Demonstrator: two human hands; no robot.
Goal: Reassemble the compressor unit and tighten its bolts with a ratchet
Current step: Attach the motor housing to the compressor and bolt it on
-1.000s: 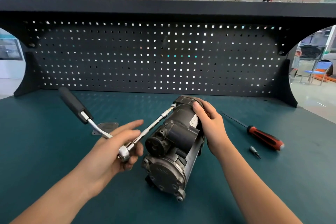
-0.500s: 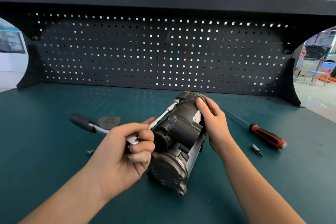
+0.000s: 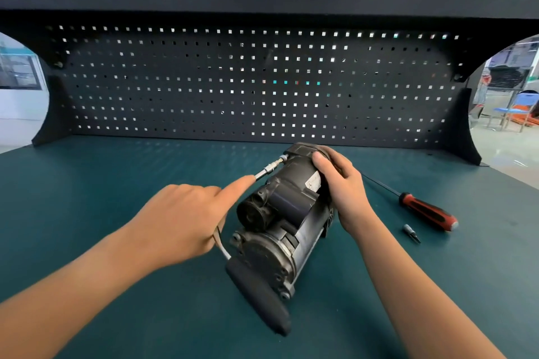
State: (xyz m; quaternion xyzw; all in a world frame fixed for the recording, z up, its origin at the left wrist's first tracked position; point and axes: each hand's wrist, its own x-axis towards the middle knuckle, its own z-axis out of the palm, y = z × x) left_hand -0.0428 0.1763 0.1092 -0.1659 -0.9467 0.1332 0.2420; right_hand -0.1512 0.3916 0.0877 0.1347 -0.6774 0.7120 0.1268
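While the compressor unit (image 3: 280,213) lies on its side near the middle of the desk (image 3: 87,198), looking put together, bolt tightening seems under way: the ratchet (image 3: 259,297) has its extension (image 3: 267,170) seated at the unit's far end. How many bolts remain I cannot tell. The left hand (image 3: 180,221) closes over the ratchet's head, forefinger straight along the extension; the right hand (image 3: 341,183) wraps the unit's far end, steadying it.

One wide-angle camera sat on the person's head, facing forward and tilted down at the dark teal counter (image 3: 102,189). It was near: the dark grey cylindrical metal compressor unit (image 3: 287,204) filled the centre, with the black perforated metal back panel (image 3: 262,81) straight ahead beyond it.
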